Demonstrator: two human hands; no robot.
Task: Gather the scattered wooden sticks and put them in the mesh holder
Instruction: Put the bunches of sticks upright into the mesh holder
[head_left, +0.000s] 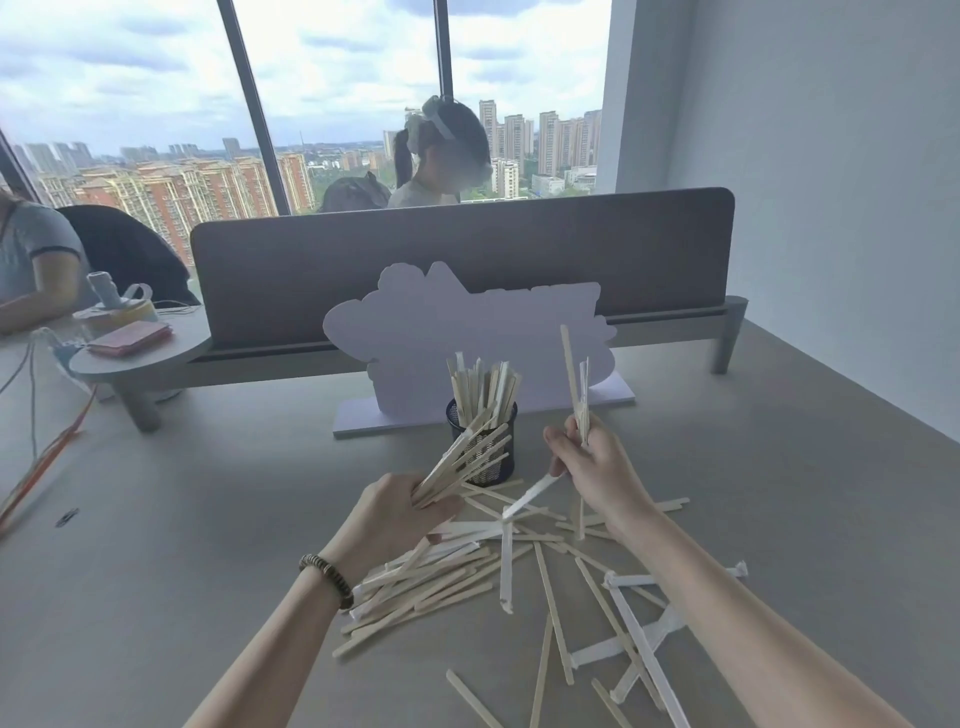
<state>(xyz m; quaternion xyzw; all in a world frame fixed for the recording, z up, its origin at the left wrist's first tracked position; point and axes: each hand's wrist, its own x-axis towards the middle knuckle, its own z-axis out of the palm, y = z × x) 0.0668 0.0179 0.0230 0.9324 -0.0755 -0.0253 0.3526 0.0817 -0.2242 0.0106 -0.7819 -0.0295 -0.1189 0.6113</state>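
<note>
Pale wooden sticks (441, 582) scattered flat on table; black mesh holder (483, 441) upright, holding many.

Both hands raised, fists closed: left (397, 512) low, right (592, 462) higher.

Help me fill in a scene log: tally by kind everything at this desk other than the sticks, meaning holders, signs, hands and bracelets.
Mesh holder: 1
White cut-out sign: 1
Hands gripping wooden sticks: 2, the left hand and the right hand
Beaded bracelet: 1
Total: 5
The loose sticks overlap too much to count.
</note>
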